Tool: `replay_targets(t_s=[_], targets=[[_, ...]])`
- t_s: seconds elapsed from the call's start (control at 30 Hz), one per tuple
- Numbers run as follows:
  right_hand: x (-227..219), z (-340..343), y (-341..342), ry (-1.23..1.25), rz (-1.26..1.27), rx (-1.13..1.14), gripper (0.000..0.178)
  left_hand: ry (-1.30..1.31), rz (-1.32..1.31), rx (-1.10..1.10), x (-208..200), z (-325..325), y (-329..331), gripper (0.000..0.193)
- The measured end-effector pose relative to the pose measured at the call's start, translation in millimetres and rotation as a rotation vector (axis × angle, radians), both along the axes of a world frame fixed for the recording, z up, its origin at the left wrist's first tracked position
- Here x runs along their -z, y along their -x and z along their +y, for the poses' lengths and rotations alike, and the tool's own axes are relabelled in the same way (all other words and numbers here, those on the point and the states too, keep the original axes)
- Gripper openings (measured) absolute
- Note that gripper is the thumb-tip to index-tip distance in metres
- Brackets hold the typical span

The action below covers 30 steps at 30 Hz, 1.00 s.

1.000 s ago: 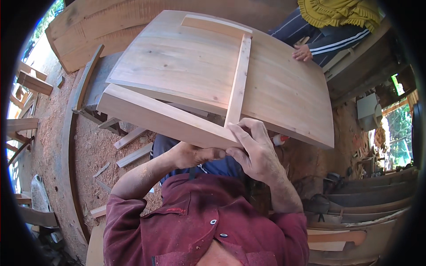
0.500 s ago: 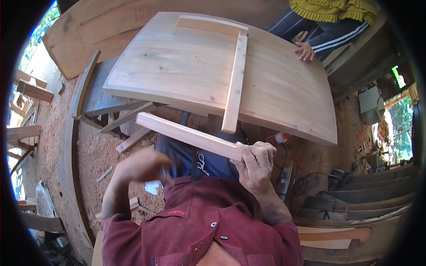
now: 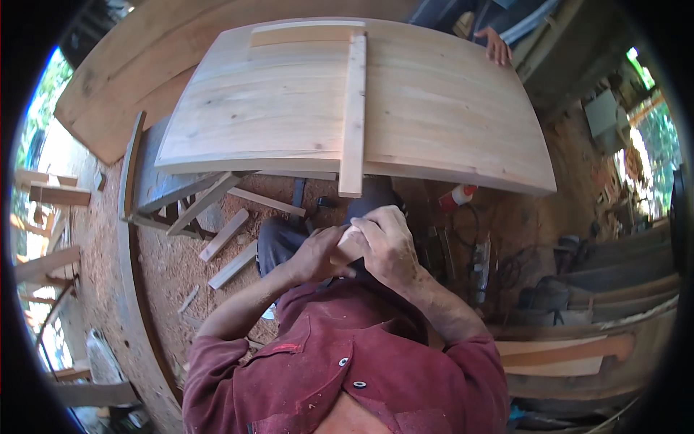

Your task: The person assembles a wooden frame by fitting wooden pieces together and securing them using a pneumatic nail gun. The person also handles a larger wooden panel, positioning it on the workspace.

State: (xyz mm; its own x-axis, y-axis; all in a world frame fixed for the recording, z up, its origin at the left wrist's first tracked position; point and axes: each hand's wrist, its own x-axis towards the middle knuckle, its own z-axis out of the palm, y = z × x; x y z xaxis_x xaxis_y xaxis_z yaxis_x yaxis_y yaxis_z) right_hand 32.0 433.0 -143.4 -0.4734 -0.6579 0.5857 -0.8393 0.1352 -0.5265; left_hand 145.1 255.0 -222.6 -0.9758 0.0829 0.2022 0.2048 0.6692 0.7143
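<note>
Both of my hands meet in front of my lap around a pale wooden strip [image 3: 348, 251], seen nearly end-on. My left hand [image 3: 316, 254] grips its left side with closed fingers. From the other side, my right hand [image 3: 388, 248] curls its fingers over the strip's top end; the lower part is hidden. Beyond them lies a broad, pale, curved wooden panel [image 3: 282, 101]. A long narrow batten [image 3: 353, 116] crosses it and overhangs the near edge. At the batten's far end, a shorter curved wooden piece [image 3: 307, 31] forms a corner with it.
A co-worker's hand [image 3: 495, 47] rests at the panel's far right corner. Wooden offcuts [image 3: 225, 235] lie on the sawdust-covered floor beside a low bench [image 3: 160, 170]. A red and white bottle [image 3: 457, 197] is under the panel's right side. Stacked boards [image 3: 600, 318] stand at the right.
The strip has swung from lying crosswise to nearly end-on, closer to me. My left hand has come in from the left and taken hold of it. My view has shifted.
</note>
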Motion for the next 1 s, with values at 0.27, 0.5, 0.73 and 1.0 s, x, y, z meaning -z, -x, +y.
replay_targets(t_s=[0.27, 0.5, 0.73, 1.0], targets=[[-57, 7, 67, 0.239, -0.187, -0.209, 0.037, 0.149, 0.123, -0.107, -114, -23, -12, 0.072], [-21, -57, 116, -0.041, 0.536, -0.167, 0.031, 0.666, 0.122, -0.147, -222, -73, -11, 0.064], [-53, -83, 145, -0.288, 0.240, -0.339, 0.060, 0.675, -0.065, -0.164, -219, -80, 48, 0.069], [-45, -104, 176, -0.216, 0.121, -0.402, 0.058, 0.634, -0.208, -0.149, -218, -79, 68, 0.067]])
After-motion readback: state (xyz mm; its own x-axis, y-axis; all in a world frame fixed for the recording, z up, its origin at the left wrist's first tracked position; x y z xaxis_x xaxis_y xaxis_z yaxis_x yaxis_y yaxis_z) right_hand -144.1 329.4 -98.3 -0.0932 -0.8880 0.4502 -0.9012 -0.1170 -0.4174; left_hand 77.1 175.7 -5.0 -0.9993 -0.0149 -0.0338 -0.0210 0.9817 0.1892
